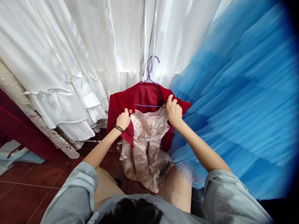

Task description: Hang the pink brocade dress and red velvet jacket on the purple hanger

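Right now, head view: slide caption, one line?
Left hand and right hand grip a dark-red velvety garment, open over a pink-gold patterned dress, with purple wire-shaped hanger.

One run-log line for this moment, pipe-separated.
left hand: grips red jacket front edge | right hand: grips opposite front edge | purple hanger: hook above jacket | dress: between jacket fronts

Probably a dress shop or a gown-hire room, though no sign settles which. Long white satin pieces (63, 107) with frilled hems hang from nine to twelve o'clock, and layered blue tulle (240, 105) fills three. At the centre, a purple hanger (148, 69) carries a red jacket (121, 101) and a shiny patterned dress (146, 129). Dark red floor tiles (25, 199) show at eight.
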`<control>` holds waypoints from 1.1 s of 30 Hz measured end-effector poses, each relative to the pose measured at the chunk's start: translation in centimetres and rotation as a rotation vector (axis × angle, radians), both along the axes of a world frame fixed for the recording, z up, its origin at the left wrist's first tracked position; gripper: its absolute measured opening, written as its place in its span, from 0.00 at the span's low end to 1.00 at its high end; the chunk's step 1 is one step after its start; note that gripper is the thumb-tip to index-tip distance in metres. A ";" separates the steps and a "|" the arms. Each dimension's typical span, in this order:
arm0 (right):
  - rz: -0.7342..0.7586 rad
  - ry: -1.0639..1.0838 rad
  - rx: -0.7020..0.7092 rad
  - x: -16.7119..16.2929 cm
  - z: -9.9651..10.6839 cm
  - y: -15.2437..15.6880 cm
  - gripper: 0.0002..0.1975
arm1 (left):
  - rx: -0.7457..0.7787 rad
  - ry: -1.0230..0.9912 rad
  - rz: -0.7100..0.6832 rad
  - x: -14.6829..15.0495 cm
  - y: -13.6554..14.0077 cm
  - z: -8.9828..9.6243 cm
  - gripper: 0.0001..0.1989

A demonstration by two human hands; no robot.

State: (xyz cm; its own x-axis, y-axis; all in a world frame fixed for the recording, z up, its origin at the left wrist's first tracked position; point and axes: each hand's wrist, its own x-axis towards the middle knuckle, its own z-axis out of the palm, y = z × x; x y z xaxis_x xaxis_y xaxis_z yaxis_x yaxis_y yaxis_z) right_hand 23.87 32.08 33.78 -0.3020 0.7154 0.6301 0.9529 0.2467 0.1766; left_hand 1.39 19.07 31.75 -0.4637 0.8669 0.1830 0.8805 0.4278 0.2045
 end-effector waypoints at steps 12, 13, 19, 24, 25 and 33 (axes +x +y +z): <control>0.215 0.319 -0.004 -3.6 -1.6 -6.6 0.30 | 0.542 -0.136 -0.315 1.1 2.1 2.8 0.18; 0.230 0.323 -0.032 -4.2 -2.4 -6.5 0.31 | 0.517 -0.149 -0.322 1.3 2.5 2.5 0.17; 0.241 0.307 -0.256 -3.2 -5.4 -4.0 0.31 | 0.192 -0.214 -0.287 2.0 2.8 0.3 0.16; 0.486 0.649 -0.108 2.7 -1.4 1.5 0.28 | 0.461 -0.049 -0.173 -1.5 2.7 3.5 0.25; 0.486 0.711 -0.042 4.0 -0.8 3.3 0.28 | 0.573 0.003 -0.169 -3.0 3.2 4.0 0.23; 0.563 0.701 -0.383 8.0 -1.4 10.8 0.33 | 0.656 -0.036 -0.276 -12.6 6.7 3.8 0.16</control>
